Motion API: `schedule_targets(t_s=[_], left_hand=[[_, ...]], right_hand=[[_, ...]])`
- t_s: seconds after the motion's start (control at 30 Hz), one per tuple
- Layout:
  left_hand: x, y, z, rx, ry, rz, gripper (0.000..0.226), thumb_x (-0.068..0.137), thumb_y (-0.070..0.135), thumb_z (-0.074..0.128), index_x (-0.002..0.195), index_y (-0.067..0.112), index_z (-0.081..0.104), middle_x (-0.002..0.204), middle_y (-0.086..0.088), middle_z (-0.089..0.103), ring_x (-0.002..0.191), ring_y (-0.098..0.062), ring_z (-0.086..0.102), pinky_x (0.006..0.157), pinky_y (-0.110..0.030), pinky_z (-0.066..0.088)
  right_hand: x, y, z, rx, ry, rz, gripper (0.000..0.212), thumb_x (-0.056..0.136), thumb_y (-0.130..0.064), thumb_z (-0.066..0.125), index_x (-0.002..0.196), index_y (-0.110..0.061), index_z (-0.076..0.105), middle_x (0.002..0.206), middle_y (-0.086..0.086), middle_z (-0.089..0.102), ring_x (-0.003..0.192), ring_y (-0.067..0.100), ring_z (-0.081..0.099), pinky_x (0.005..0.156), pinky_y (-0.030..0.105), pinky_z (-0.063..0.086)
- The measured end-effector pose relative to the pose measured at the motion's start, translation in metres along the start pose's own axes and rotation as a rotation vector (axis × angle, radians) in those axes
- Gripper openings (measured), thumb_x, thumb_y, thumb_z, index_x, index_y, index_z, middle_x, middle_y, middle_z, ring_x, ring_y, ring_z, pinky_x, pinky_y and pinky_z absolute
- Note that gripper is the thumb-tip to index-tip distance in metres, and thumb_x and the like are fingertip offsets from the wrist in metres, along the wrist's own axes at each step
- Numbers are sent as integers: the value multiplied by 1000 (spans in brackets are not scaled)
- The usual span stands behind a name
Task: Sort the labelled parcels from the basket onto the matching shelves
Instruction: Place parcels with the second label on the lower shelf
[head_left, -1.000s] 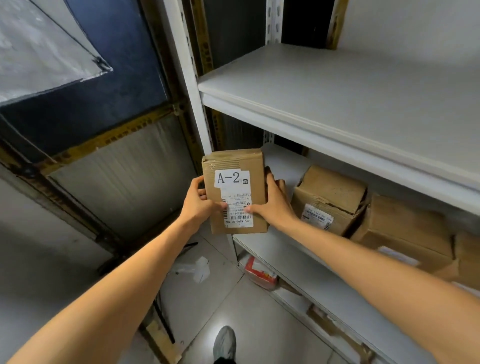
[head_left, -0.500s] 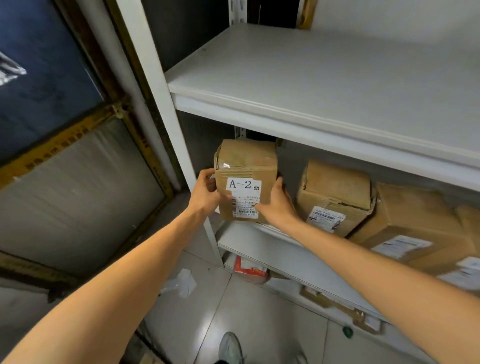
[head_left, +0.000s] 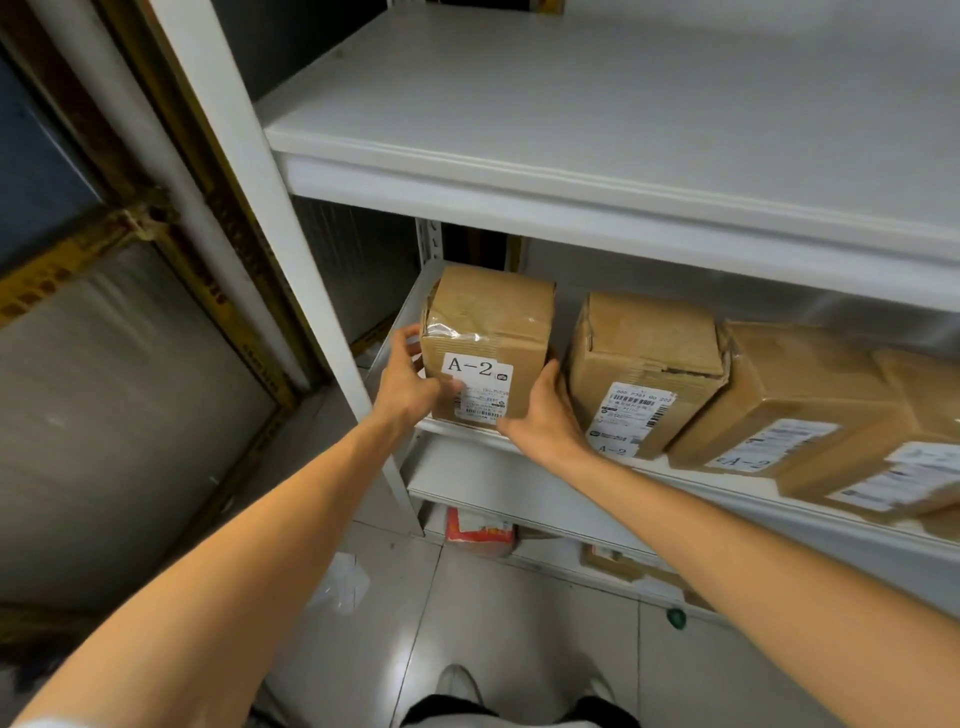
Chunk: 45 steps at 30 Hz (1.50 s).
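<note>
1. Four brown cardboard parcels sit on the middle shelf (head_left: 519, 441).
2. The leftmost parcel (head_left: 488, 332), taped and labelled A-2, stands at the shelf's left end.
3. The left hand (head_left: 410, 384) and right hand (head_left: 545, 415) clasp its sides.

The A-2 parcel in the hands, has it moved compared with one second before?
Yes. The A-2 parcel went from in front of the white upright post inward onto the second shelf, beside the neighbouring parcel. Left hand and right hand hold it.

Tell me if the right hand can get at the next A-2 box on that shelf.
Probably yes: the right hand sits on the held parcel, right beside the neighbouring A-2 box, with nothing between them.
</note>
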<state>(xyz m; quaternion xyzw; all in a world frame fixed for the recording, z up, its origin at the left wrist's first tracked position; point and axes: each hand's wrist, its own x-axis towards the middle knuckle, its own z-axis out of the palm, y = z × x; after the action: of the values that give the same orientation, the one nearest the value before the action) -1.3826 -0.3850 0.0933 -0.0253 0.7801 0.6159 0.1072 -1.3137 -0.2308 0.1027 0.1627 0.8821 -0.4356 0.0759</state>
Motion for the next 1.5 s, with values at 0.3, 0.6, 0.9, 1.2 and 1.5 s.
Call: schedule_targets(t_s=[0.3,0.6,0.9,1.2,1.5], left_hand=[[-7,6,13,37,34,9,79,69,-5,77,132,19,35,104,13,54,104,-11,52,87,-30,47],[-32,15,25,319,75,-31,86,74,2,78,141,7,24,129,-7,53,122,-21,48,100,-35,42],[-96,29,23,761,128,-89,67,77,18,77,134,10,43,129,-11,56,113,-26,56,93,-36,49],[-243,19,36,955,298,-277,40,81,28,71,118,19,57,113,-1,64,101,-19,61,84,-37,53],[-442,-15,71,896,588,-596,41,81,37,71,117,21,58,113,1,64,102,-19,60,81,-35,51]], right_hand=[[-19,0,-20,-106,-152,22,100,90,-11,63,149,-6,-18,159,9,12,146,23,17,115,31,22],[-27,5,-24,-181,-149,43,76,94,-8,51,148,4,0,146,21,32,132,32,39,99,30,39],[-40,-3,-48,-402,-353,-327,49,89,-12,60,133,-4,38,127,12,52,107,24,55,73,25,42],[-99,-6,-39,-478,-606,-815,51,79,-20,70,121,-4,45,121,14,50,109,28,51,87,39,48],[-232,22,-6,-587,-913,-1287,53,75,-18,73,119,-5,49,119,12,54,109,28,54,90,42,51]])
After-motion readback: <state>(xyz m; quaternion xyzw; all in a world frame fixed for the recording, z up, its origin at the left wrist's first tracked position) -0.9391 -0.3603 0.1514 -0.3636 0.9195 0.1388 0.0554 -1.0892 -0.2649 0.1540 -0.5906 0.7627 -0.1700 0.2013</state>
